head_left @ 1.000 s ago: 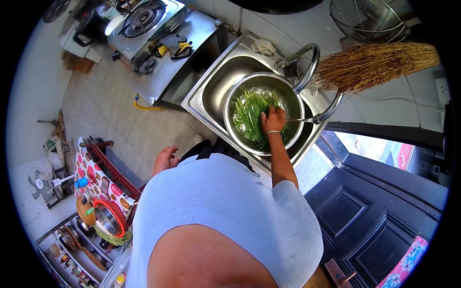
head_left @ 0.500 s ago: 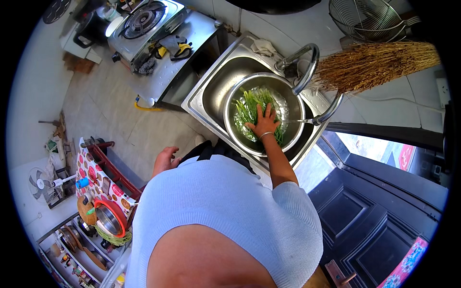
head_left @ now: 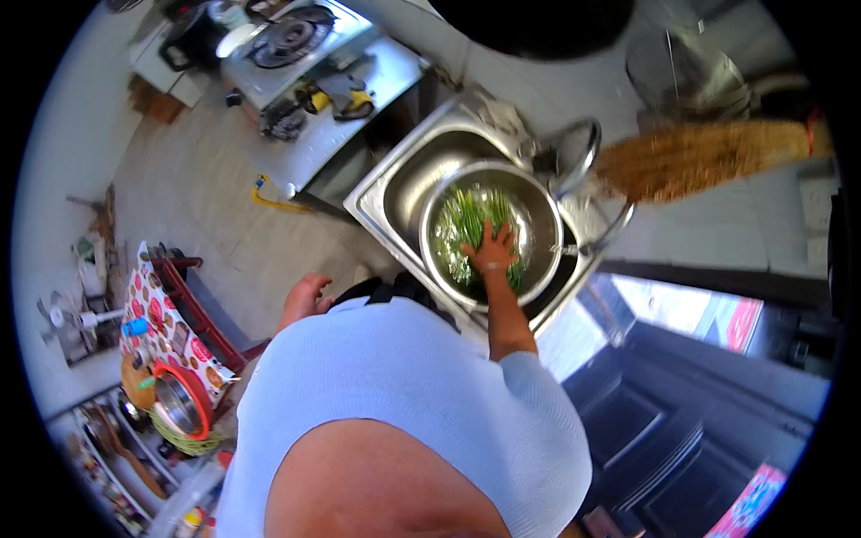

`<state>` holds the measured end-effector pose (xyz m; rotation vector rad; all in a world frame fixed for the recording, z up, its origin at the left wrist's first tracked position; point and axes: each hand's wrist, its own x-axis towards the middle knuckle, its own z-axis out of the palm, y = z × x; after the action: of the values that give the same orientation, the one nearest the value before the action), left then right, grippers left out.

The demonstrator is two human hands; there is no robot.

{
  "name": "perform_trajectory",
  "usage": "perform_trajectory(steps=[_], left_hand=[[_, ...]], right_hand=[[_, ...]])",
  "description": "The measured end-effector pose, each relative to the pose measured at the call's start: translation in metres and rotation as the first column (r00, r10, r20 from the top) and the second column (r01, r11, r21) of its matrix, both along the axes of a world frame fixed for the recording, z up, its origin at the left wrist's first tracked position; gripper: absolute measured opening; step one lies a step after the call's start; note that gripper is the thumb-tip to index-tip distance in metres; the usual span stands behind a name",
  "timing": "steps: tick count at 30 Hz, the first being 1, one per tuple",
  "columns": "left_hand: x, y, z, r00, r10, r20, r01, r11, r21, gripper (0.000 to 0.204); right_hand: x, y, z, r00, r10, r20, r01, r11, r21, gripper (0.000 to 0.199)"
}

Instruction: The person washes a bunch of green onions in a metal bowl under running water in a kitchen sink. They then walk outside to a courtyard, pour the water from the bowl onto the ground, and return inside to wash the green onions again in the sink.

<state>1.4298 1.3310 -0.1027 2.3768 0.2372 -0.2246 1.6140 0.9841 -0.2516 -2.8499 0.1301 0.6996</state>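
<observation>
Lying spread apart, the fingers (head_left: 489, 231) of the right hand (head_left: 490, 255) are resting on a bundle of long green stalks (head_left: 465, 218), gripping nothing that shows; their tips are pointing toward the far side. The stalks are lying inside a round metal basin (head_left: 543, 235), mostly toward its left and middle, with bright glints showing around them. The basin is sitting in a stainless steel sink (head_left: 414, 177), leaving a bare part of the sink showing on the left. A curved metal faucet (head_left: 592, 154) is arching at the basin's right.

The left hand (head_left: 308, 296) is hanging at the person's left side, well apart from the sink, with its fingers loosely bending; whether they are closing fully, I cannot tell.

Farther left, a metal bench (head_left: 395, 76) is standing beyond the floor, bearing a gas stove (head_left: 291, 43) and grey-and-yellow gloves (head_left: 348, 92). On the far right, a straw broom (head_left: 704, 160) is lying before a blurred wire strainer (head_left: 691, 72). At the near left, a red-rimmed basin (head_left: 200, 391) is standing beside a patterned cloth (head_left: 161, 309), and a dark door (head_left: 619, 426) is standing at the near right.
</observation>
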Motion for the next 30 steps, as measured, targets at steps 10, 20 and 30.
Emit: perform_trajectory(steps=[10,20,30], left_hand=[[0.007,0.03,-0.02,0.999,-0.012,0.05,0.01,0.999,0.045,0.031],[0.004,0.07,-0.02,0.997,0.058,0.059,-0.063,0.995,0.083,0.037],[0.006,0.113,-0.019,0.999,0.04,0.036,-0.042,0.996,0.082,0.038]], right_hand=[[-0.002,0.006,0.004,1.0,-0.002,0.015,0.003,0.999,-0.048,0.095],[0.011,0.026,0.019,0.991,-0.048,-0.128,0.022,0.98,-0.198,0.094],[-0.017,0.066,0.04,0.998,-0.042,0.041,0.048,0.986,-0.161,0.071]])
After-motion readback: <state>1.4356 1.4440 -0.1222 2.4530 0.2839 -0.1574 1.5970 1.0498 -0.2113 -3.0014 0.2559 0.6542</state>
